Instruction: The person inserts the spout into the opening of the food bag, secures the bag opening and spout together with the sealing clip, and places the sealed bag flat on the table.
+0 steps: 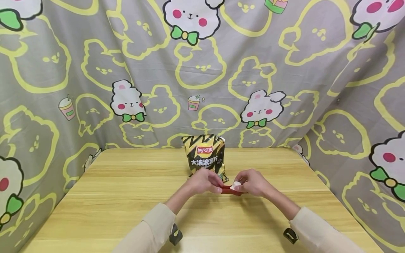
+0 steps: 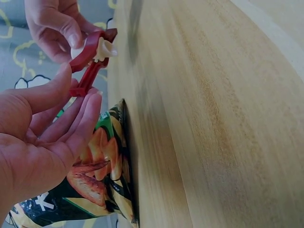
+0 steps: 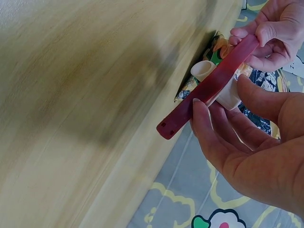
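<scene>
A dark red clip-like strip [image 1: 230, 190] with a white piece [image 1: 236, 185] set at its middle is held above the table in both hands. The left hand [image 1: 205, 181] pinches one end between thumb and fingers; the left wrist view shows two red arms parted there. On the other side, the right hand [image 1: 254, 182] grips the white part and the strip with thumb and fingertips. The right wrist view shows the strip [image 3: 209, 88] lengthwise, the white spout-like part [image 3: 203, 70] sticking out past it.
Just behind the hands a black and yellow chip bag [image 1: 204, 154] stands upright on the wooden table [image 1: 133, 182]. A grey curtain [image 1: 202, 70] with yellow outlines and white rabbit faces hangs behind and at both sides.
</scene>
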Tool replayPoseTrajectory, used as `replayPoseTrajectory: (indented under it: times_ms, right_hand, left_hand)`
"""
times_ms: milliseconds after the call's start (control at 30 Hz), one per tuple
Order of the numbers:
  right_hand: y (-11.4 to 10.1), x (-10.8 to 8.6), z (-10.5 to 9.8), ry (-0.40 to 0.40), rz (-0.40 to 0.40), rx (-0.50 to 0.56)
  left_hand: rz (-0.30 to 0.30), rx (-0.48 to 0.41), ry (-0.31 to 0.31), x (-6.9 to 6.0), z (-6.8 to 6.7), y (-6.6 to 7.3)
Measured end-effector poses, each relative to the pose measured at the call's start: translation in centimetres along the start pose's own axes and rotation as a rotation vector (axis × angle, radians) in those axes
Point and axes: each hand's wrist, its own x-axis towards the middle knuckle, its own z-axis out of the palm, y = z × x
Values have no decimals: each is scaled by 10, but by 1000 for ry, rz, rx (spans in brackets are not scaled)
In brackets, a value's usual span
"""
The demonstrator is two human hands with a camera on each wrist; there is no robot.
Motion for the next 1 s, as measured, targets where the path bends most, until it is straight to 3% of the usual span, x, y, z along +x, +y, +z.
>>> replayPoseTrajectory:
  times_ms: [267,733,1000]
  right_hand:
    - [0,-1,0,11,1,3]
    - [1,-3,1,1,79,101]
    - [2,-3,2,-5,86,95]
  left_hand:
    - [-17,17,6,0,1,2]
    - [-17,24,9,-1,4,4]
    - [-4,62,19,-3,6,-4]
